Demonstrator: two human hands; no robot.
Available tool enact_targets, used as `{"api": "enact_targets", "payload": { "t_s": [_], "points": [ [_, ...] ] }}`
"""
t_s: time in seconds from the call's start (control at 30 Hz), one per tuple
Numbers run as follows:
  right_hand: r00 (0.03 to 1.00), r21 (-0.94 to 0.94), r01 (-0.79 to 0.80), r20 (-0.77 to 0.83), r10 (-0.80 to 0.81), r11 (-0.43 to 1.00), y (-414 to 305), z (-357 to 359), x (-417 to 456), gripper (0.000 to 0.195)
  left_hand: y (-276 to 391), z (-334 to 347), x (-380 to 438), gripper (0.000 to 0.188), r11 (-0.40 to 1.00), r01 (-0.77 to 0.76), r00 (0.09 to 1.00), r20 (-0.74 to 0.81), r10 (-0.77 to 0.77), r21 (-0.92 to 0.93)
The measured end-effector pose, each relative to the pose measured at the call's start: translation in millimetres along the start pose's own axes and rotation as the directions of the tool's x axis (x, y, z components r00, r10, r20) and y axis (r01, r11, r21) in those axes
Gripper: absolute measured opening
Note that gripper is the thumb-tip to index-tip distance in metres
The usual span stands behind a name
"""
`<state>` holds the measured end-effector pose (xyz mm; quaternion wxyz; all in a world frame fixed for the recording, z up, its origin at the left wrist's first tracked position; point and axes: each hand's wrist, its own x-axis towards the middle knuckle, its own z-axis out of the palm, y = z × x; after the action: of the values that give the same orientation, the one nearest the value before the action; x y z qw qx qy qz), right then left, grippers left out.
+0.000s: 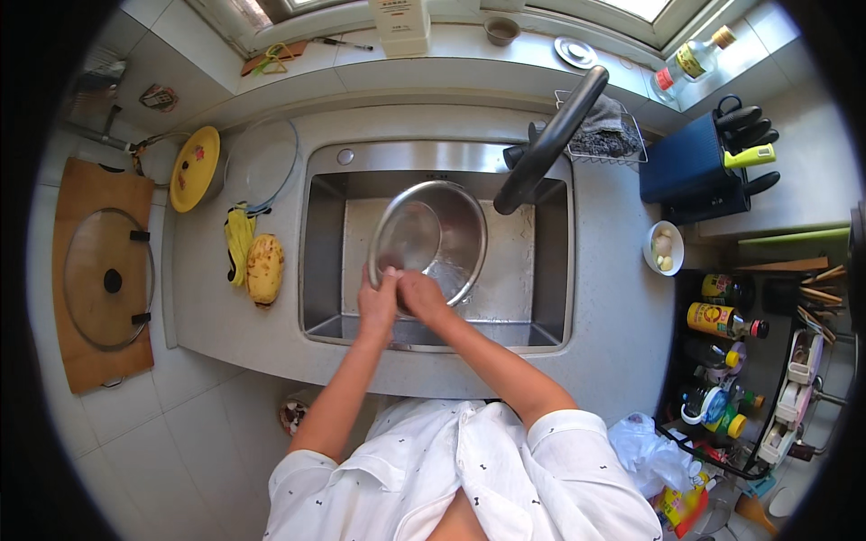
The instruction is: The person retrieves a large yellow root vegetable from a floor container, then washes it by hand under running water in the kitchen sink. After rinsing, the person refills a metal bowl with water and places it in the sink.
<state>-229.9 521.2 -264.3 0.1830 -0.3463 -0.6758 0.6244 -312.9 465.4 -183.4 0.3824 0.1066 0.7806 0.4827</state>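
Note:
A round stainless steel bowl [465,237] is held tilted inside the sink basin [517,270]. My left hand [377,301] grips its near-left rim, thumb up. My right hand [421,292] is beside it at the near edge of the bowl, fingers curled over the inner wall. Whether the right fingers hold anything is hidden. The wet inside of the bowl shines, with a little water near its lower side. Above the basin, to the right of the bowl, reaches a black faucet [548,145]; I see no clear stream from it.
Left of the sink lie a yellow squash-like vegetable [264,270], a yellow cloth [239,243] and a clear round lid [260,162]. Rightward stand a knife block [683,169], a bowl of garlic [663,247] and a rack of bottles [717,321]. A wire basket [636,145] sits behind the faucet.

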Motion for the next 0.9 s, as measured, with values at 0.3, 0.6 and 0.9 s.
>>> {"api": "enact_targets", "payload": {
  "t_s": [0.3, 0.6, 0.9],
  "points": [
    [0.908, -0.732, 0.417, 0.356, -0.221, 0.539, -29, -33, -17, 0.029, 17, -40, 22, 0.038, 0.996, -0.071, 0.997, 0.04, 0.073, -0.052],
    [0.724, -0.748, 0.611, 0.393, -0.567, 0.261, -21, -60, 6, 0.026, 49, -64, 4, 0.044, 0.992, 0.078, 0.982, 0.164, -0.093, 0.096],
    [0.895, -0.266, 0.297, 0.413, -0.17, 0.917, -64, -1, -35, 0.019, 4, -76, 15, 0.05, 0.993, 0.111, 0.992, 0.054, -0.113, 0.041]
  ]
}}
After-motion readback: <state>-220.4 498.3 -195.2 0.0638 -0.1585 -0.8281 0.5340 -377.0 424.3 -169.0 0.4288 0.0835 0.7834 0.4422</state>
